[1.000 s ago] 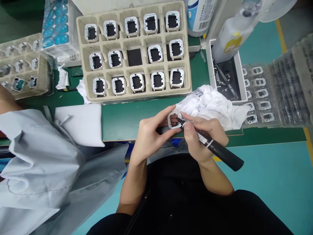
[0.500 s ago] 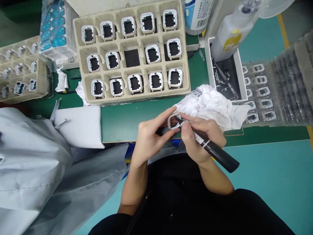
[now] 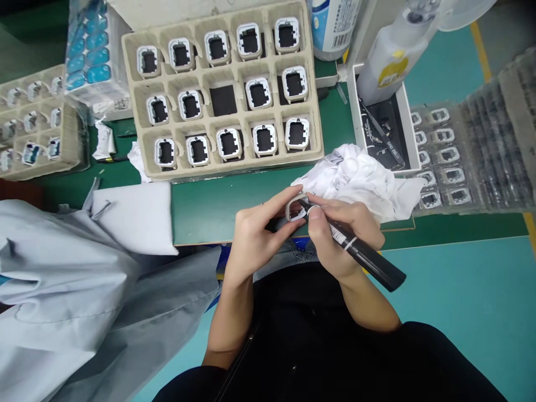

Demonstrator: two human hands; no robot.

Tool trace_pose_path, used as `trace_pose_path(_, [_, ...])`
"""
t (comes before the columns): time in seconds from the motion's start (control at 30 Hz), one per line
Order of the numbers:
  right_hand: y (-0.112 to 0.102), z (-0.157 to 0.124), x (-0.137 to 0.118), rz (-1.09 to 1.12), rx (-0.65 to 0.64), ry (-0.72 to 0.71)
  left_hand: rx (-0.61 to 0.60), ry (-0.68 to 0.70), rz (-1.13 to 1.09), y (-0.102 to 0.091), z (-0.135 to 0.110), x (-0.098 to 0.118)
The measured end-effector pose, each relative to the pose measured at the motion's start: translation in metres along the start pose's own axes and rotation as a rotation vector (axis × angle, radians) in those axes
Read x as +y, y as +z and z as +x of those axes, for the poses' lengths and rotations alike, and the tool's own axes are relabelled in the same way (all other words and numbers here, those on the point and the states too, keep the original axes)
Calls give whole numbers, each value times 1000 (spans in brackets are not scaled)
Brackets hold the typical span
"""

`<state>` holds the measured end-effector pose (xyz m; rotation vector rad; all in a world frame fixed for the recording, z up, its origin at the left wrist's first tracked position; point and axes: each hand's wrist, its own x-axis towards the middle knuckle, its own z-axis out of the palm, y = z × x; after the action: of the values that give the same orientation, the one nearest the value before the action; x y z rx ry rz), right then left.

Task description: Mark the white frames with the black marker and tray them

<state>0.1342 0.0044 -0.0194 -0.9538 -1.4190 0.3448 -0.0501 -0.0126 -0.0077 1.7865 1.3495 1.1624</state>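
At the lower left of the frame a co-worker's grey sleeve (image 3: 71, 290) spreads over the edge of the green table (image 3: 205, 204), and above centre a cardboard tray (image 3: 226, 174) holds rows of small white frames, one middle pocket bare. Just below centre, the person's left hand (image 3: 253, 231) is closed in a pinch on one such white frame (image 3: 290, 210), thumb under and fingers over its near and far sides, holding it above the table's front edge with the opening turned up toward the camera. The piece looks nearly square, so its long axis cannot be told. The right hand (image 3: 335, 234) is closed around a black marker (image 3: 372, 262) in a writing grip, the tip set against the frame's right inner edge. The marker's long axis runs diagonally, tip pointing to the upper left, back end to the lower right. To do this well, it seems best to brace the two hands against each other, keep the pinch clear of the edge being marked, and move the tip in short, light strokes so that ink stays on the rim. To the right of the hands lies a crumpled white cloth (image 3: 364, 178), and at the right edge a clear tray (image 3: 481, 167) carries more frames.
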Motion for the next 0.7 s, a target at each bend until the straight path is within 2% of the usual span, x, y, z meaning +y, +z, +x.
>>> trace_pose_path(0.33, [0,6,-2,-84,-42,-49,37,42,86,3,-2,-2])
trace_pose_path(0.47, [-1,3,0,-77,-12,-45,34,45,56,2,-1,-1])
trace_pose_path(0.7, [-5,-1,1,191,30,38,-9,48,-87,-3,0,-3])
